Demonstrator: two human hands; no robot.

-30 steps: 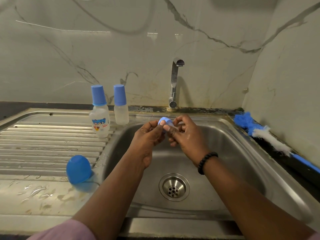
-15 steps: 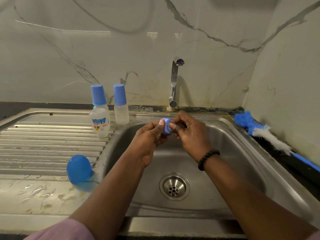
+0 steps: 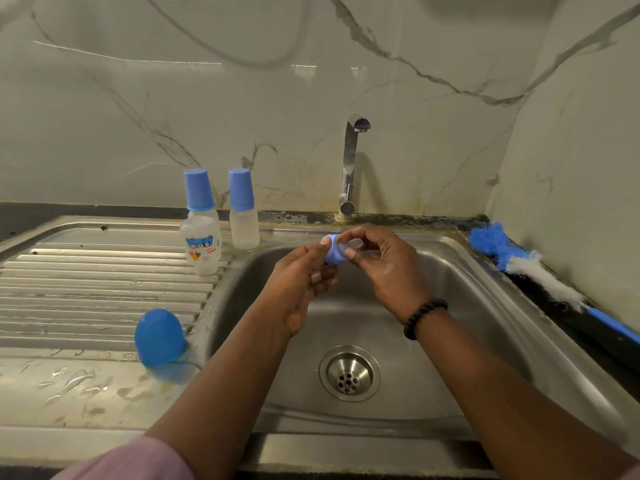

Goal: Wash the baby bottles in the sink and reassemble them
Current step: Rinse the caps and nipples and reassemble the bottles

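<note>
Soft teat going into its ring over the sink
Left hand grips the light, stiff, wet blue collar by its rim; right hand pinches the soft, slippery clear teat.

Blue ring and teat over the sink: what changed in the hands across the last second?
The right hand turned over and now pinches the clear teat, which shows sticking out of the blue ring; the left hand keeps gripping the ring. Both bottles and the loose blue cap stayed put.

Both hands on blue collar
</note>
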